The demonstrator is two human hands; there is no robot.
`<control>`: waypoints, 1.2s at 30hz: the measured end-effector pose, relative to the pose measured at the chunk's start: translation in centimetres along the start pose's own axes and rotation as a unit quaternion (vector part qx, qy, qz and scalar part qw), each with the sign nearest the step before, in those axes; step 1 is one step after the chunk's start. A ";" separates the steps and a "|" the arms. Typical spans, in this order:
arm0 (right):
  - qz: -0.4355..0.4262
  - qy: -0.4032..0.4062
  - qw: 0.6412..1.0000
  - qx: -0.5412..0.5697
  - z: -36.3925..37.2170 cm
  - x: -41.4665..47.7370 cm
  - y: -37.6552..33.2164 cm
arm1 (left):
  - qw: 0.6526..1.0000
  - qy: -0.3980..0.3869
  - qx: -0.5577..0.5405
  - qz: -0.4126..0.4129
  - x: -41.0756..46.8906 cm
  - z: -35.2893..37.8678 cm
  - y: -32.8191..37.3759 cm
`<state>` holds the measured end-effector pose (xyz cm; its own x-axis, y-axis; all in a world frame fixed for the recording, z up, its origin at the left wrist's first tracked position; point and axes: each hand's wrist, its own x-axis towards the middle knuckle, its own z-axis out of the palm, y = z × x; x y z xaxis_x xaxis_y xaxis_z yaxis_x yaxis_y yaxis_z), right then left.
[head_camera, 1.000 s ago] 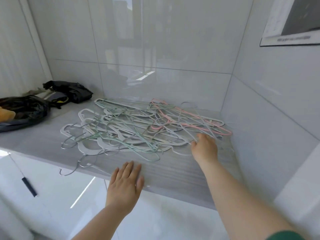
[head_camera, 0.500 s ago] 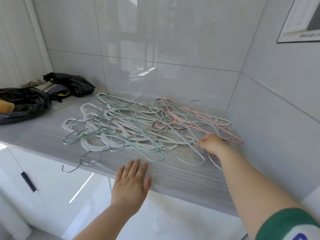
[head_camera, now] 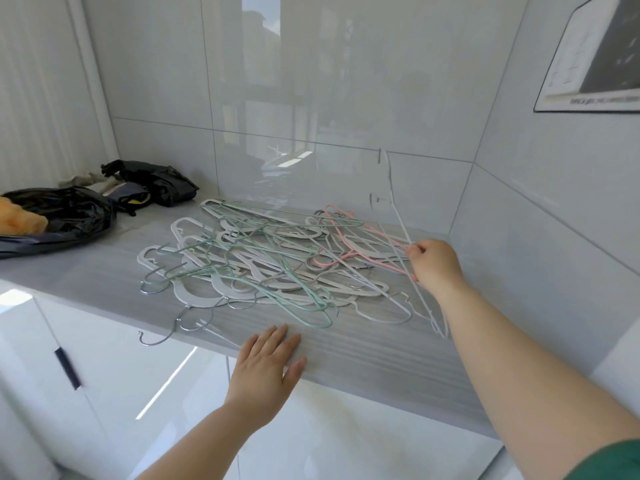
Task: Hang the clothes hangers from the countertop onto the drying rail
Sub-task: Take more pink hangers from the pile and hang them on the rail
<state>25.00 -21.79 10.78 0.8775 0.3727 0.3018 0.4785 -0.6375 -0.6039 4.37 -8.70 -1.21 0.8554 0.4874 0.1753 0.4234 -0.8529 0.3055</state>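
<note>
My left hand point(head_camera: 266, 368): fingers straight, flat on the front edge of the grey, streaked countertop point(head_camera: 363, 355). My right hand point(head_camera: 434, 268): pinches a thin white wire hanger point(head_camera: 396, 206), tilted upward, near the right edge. Tangled pile of hangers point(head_camera: 263, 265): mid-counter. Glossy tiled wall point(head_camera: 346, 98) behind.

The wall poster point(head_camera: 588, 64) and black bag point(head_camera: 59, 216) are cut off at the edges; the tangled hangers point(head_camera: 263, 268) cannot be counted.

Looks forward and down from head height, wide-angled, close over the countertop point(head_camera: 363, 351), facing the tiled corner point(head_camera: 463, 199).
</note>
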 end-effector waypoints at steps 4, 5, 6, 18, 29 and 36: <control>-0.050 0.028 0.997 0.045 -0.9 -1.2 -2.4 | 0.977 0.043 -0.209 0.003 -1.3 -1.6 -1.4; -0.061 0.033 0.996 0.059 -1.1 -1.6 -3.1 | 0.971 0.057 -0.230 -0.024 -1.5 -2.6 -1.5; -0.068 0.035 0.995 0.070 -1.2 -2.1 -3.8 | 0.966 0.072 -0.246 -0.041 -1.5 -3.7 -1.4; -0.234 -0.049 0.966 0.094 0.5 -10.7 -7.1 | 0.854 0.108 -0.487 -0.149 1.3 -16.1 8.4; -0.327 -0.326 0.845 0.269 3.3 -22.0 -10.9 | 0.812 0.308 -0.390 -0.307 -11.8 -18.4 3.9; -0.413 -0.362 0.774 0.315 2.5 -30.2 -17.5 | 0.823 0.318 -0.256 -0.394 -26.9 -23.5 1.5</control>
<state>-9.91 -20.18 10.35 -0.0762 0.9037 0.4213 0.5556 0.3894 -0.7346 -24.98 -18.71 16.52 -0.0245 0.9900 0.1390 0.4520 -0.1131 0.8848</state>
